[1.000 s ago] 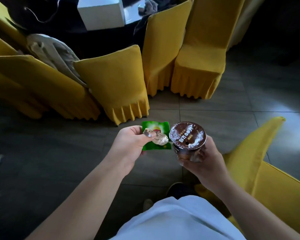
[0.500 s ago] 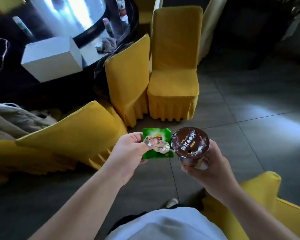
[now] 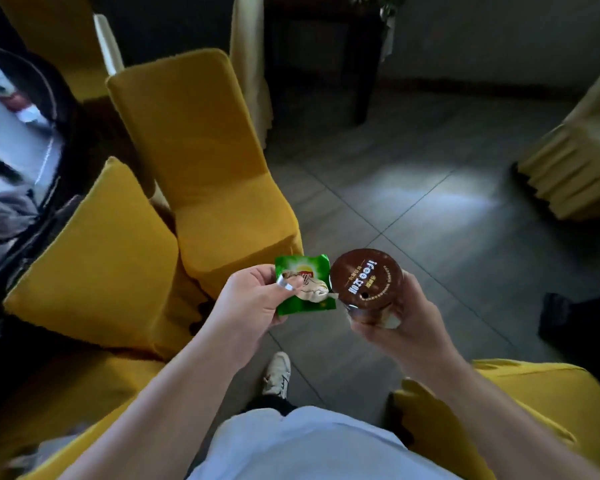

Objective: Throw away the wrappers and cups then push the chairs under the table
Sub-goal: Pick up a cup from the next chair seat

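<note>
both hands full, left hand [image 3: 253,299] pinching wrappers [image 3: 303,289], right hand [image 3: 400,315] gripping the cup [image 3: 366,284]; nothing binned, chairs [image 3: 201,161] unpushed.

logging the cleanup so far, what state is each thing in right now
brown lidded plastic cup: upright, lid on, gripped by right hand
green foil tea wrapper: flat, pinched in left hand
crumpled pale wrapper: pinched against the green one, same hand
yellow fabric-covered chair: pulled out from the dark round table, not pushed under
</note>
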